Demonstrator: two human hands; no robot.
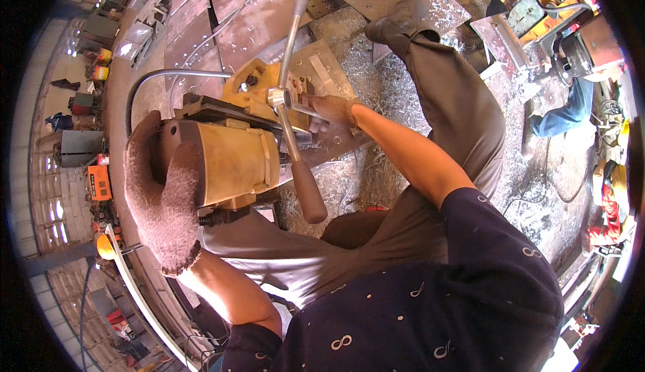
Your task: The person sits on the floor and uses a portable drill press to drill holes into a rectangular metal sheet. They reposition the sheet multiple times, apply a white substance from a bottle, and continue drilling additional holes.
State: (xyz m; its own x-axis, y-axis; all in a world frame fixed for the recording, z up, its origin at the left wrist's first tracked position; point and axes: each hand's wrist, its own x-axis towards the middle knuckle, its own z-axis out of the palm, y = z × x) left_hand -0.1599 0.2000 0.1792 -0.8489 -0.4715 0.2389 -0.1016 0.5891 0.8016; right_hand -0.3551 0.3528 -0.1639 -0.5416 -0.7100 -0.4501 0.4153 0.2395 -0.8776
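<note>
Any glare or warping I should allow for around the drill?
Head view: strong light bleaches part of the left forearm and patches of floor at right; fisheye bows the white bar at lower left, and the corners go black; the drill reads fairly clear.

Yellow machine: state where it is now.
In the head view, the yellow machine is left of centre, with the left hand on its left end and the right hand at its spoked handle.
</note>
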